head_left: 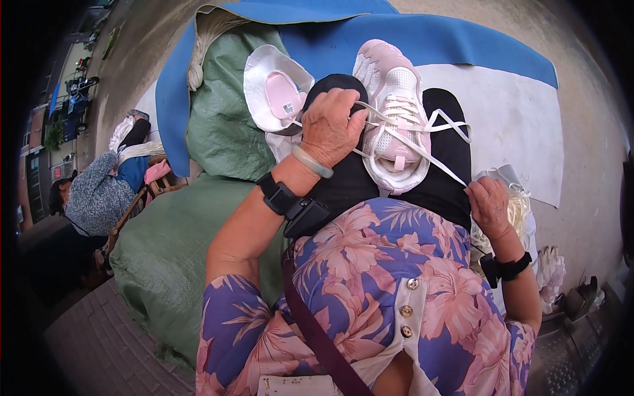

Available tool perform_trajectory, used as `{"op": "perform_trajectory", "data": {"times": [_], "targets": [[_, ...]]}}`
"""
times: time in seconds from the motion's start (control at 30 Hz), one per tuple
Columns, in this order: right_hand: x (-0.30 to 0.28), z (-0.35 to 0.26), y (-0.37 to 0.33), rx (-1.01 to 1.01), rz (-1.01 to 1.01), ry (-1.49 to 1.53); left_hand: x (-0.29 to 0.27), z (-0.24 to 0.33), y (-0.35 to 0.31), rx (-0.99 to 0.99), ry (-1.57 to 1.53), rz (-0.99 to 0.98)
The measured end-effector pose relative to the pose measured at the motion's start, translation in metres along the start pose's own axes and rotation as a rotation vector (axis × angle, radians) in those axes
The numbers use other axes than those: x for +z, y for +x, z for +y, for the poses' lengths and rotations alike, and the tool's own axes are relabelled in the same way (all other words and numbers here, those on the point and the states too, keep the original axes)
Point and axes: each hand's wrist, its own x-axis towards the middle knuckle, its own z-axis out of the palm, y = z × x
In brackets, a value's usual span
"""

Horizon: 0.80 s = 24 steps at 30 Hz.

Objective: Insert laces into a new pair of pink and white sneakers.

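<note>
On my black-trousered lap rests a pink and white sneaker (394, 105), its toe pointing away from me. White shoelace (439, 162) is threaded through its upper eyelets, with loose loops and ends hanging to both sides. My left hand (333, 125), left of the sneaker, has its fingers closed on a strand of the lace. To the right, my right hand (490, 206) pinches another strand and holds it stretched from the sneaker. Beyond my left hand lies a white piece with a pink oval inside (281, 96), bearing a small label; its lower part is partly hidden.
Green woven sacks (178, 264) stand at my left. A blue sheet (462, 39) with a white underside spreads beyond my knees. A bundle of pale laces (518, 211) lies near my right hand. Another person (102, 195) sits at the far left.
</note>
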Motion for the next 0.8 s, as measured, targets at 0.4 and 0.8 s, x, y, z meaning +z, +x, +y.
{"op": "perform_trajectory", "data": {"times": [0.4,0.8], "targets": [[0.021,-0.022,0.057,-0.064,0.037,0.245,-0.019,-0.023,0.022,-0.307,-0.744,-0.413],[0.011,-0.004,0.031,-0.143,0.015,0.057,-0.017,-0.005,0.031,-0.62,-1.18,-0.456]]}}
